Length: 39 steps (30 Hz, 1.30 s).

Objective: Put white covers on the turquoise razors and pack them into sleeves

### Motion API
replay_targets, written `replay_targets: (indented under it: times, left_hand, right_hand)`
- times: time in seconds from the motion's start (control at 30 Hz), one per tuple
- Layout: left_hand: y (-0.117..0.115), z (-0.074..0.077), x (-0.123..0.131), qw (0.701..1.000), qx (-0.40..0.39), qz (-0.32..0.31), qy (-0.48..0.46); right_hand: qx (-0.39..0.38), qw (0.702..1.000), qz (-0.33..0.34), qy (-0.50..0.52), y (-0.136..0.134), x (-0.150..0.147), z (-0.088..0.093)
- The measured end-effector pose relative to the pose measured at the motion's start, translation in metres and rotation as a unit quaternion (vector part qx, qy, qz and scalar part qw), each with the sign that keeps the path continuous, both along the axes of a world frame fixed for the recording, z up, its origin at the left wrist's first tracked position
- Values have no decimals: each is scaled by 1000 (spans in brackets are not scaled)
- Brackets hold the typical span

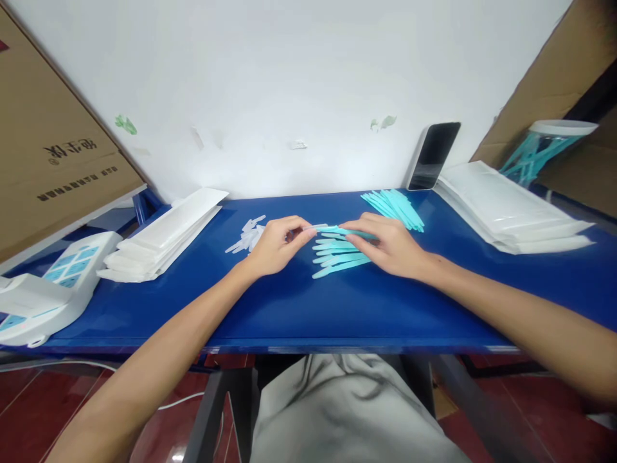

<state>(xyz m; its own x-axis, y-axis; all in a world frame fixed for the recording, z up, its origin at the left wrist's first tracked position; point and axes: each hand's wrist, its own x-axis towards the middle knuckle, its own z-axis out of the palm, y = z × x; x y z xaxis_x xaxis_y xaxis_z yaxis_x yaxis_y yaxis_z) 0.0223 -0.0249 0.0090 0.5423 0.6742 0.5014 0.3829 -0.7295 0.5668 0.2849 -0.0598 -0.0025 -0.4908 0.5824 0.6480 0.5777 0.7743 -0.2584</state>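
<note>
Teal stick (337, 230) is held level just above the blue table (337, 308), near the middle of its top, caught between both hands. The left hand (274, 247) has its fingertips pressed together, pinching the stick's pale, clear-looking end, while the right hand (390, 247) pinches the teal part with thumb and forefinger, its other fingers curled loosely over it. Directly beneath lies a row of teal sticks (340, 257), side by side on the table and touching the right hand's fingers. A looser heap of teal sticks (393, 207) lies farther back, near the wall. A small pile of clear caps (248, 236) lies just beside the left hand. Stacks of white packets lie at either side, the left stack (164, 235) and the right stack (506, 209). A phone (431, 155) leans against the wall, and a white device (43, 289) lies at the table's left end.
</note>
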Motion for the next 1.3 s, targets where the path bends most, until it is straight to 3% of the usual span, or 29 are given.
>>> replay_targets:
  times: [0.3, 0.6, 0.87, 1.17, 1.3]
  left_hand:
    - [2, 5, -5, 997, 29, -42, 52]
    - [0, 7, -7, 993, -81, -44, 72]
    - [-2, 6, -2, 983, -139, -89, 80]
    - [-3, -2, 2, 992, 13, -67, 107]
    - [1, -4, -3, 989, 49, -29, 134]
  right_hand:
    - [13, 1000, -25, 10, 0, 1, 0]
    - [-4, 999, -37, 1, 5, 7, 1]
    - [2, 998, -21, -51, -1, -6, 1]
    - [1, 999, -25, -29, 2, 0, 1]
    - [-32, 990, -64, -120, 5, 6, 4]
